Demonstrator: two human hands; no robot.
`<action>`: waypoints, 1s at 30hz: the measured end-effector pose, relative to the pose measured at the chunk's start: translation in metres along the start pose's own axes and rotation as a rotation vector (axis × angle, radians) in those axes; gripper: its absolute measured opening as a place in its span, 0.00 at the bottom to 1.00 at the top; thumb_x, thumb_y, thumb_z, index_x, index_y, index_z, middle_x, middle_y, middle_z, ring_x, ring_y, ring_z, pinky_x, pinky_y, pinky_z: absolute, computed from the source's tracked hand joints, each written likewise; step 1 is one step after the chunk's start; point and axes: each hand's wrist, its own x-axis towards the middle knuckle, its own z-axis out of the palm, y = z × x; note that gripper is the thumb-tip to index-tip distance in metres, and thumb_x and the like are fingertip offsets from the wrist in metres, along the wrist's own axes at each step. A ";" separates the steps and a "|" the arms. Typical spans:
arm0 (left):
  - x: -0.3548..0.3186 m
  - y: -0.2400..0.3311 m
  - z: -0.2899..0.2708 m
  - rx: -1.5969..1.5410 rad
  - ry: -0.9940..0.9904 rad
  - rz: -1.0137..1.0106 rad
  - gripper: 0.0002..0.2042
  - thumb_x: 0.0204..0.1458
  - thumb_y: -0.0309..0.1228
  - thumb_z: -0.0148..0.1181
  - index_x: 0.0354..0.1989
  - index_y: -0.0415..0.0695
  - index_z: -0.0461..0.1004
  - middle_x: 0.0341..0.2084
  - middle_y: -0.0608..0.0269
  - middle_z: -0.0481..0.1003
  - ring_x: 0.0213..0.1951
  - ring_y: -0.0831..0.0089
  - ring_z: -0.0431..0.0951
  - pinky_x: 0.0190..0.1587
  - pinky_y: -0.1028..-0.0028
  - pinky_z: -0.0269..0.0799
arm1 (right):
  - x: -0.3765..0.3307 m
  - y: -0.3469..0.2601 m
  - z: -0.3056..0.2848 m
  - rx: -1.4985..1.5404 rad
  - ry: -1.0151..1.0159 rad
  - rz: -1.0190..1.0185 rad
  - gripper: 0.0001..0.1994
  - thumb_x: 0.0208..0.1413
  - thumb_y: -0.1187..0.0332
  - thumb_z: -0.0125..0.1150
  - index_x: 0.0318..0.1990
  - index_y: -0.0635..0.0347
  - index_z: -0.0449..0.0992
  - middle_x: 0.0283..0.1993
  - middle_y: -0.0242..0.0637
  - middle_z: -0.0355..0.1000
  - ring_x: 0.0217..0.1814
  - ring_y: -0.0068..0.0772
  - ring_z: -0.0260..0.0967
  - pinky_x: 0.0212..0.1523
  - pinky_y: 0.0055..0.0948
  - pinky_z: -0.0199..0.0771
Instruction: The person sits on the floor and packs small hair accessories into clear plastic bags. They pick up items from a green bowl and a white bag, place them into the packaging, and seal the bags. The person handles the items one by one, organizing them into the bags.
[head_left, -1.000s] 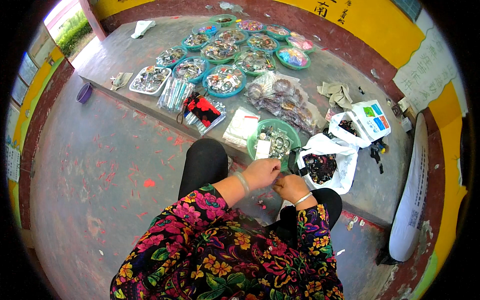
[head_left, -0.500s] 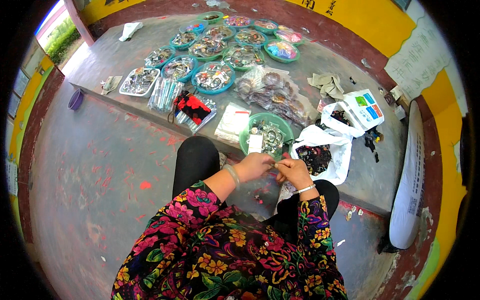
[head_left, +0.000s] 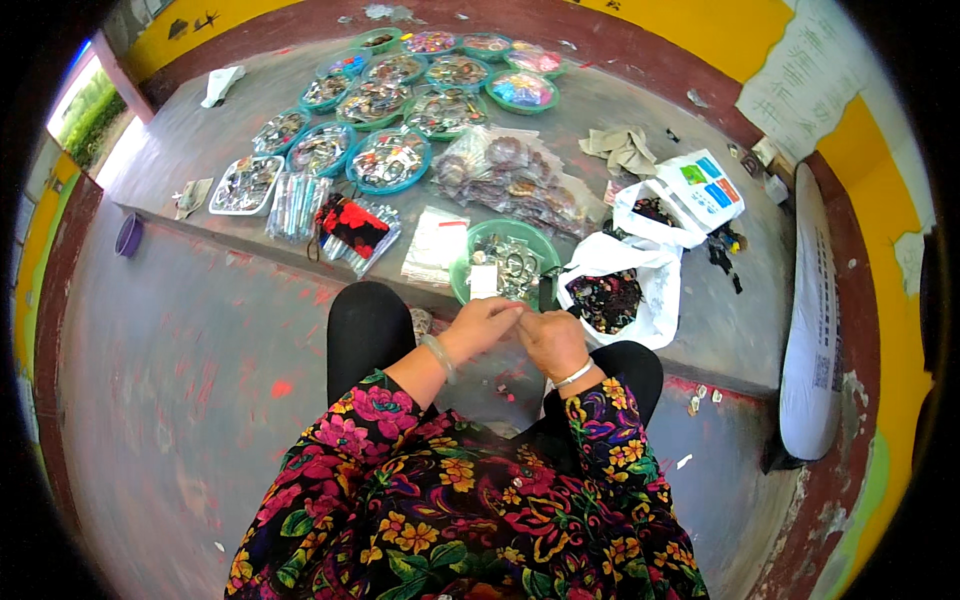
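Observation:
My left hand [head_left: 484, 328], with a pale bangle at its wrist, and my right hand [head_left: 554, 344], with a silvery bangle, meet fingertip to fingertip over my lap. Both are closed in a pinch; whatever they hold is too small or hidden to name. Just beyond them a round green basket [head_left: 541, 237] holds a jumble of metal and dark trinkets. A white card [head_left: 483, 283] lies at its near side, above my left fingers. By the basket's right rim, close to my right hand, is a small dark strip [head_left: 546, 292].
Right of the basket stand an open white plastic bag [head_left: 658, 305] of dark small items and a printed white bag [head_left: 708, 200]. Flat clear packets [head_left: 436, 245], a red-black pouch [head_left: 352, 226] and a heap of bagged goods [head_left: 515, 175] lie beyond. Several filled baskets [head_left: 388, 160] spread behind.
My right hand has turned, its raised thumb now tucked in, and my hands have drawn together. The whole view has shifted, so the scene sits farther left.

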 end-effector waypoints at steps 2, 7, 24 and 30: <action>0.005 -0.009 0.000 0.023 0.015 0.015 0.13 0.54 0.31 0.47 0.42 0.37 0.72 0.28 0.65 0.74 0.27 0.82 0.71 0.29 0.80 0.69 | 0.000 -0.002 0.002 -0.095 0.030 -0.021 0.06 0.42 0.70 0.52 0.17 0.56 0.67 0.13 0.36 0.65 0.17 0.36 0.65 0.21 0.34 0.61; 0.001 -0.002 0.007 -0.024 0.026 -0.007 0.12 0.54 0.29 0.47 0.42 0.36 0.72 0.29 0.66 0.74 0.30 0.82 0.71 0.33 0.80 0.69 | -0.003 -0.004 0.006 -0.278 0.057 -0.032 0.04 0.38 0.71 0.53 0.16 0.56 0.67 0.12 0.34 0.64 0.16 0.33 0.64 0.21 0.31 0.60; 0.008 -0.012 -0.001 0.055 0.249 0.069 0.10 0.51 0.24 0.47 0.35 0.36 0.75 0.24 0.68 0.73 0.26 0.84 0.68 0.29 0.82 0.65 | 0.004 0.005 -0.027 0.107 0.084 0.128 0.06 0.45 0.67 0.51 0.26 0.56 0.75 0.20 0.38 0.69 0.23 0.41 0.68 0.27 0.38 0.66; 0.002 0.003 0.002 0.083 0.173 0.014 0.10 0.51 0.26 0.47 0.36 0.39 0.76 0.20 0.73 0.69 0.22 0.87 0.63 0.25 0.84 0.59 | 0.004 0.152 -0.064 -0.124 -0.376 0.346 0.09 0.44 0.63 0.50 0.27 0.52 0.77 0.26 0.43 0.72 0.30 0.48 0.69 0.32 0.42 0.69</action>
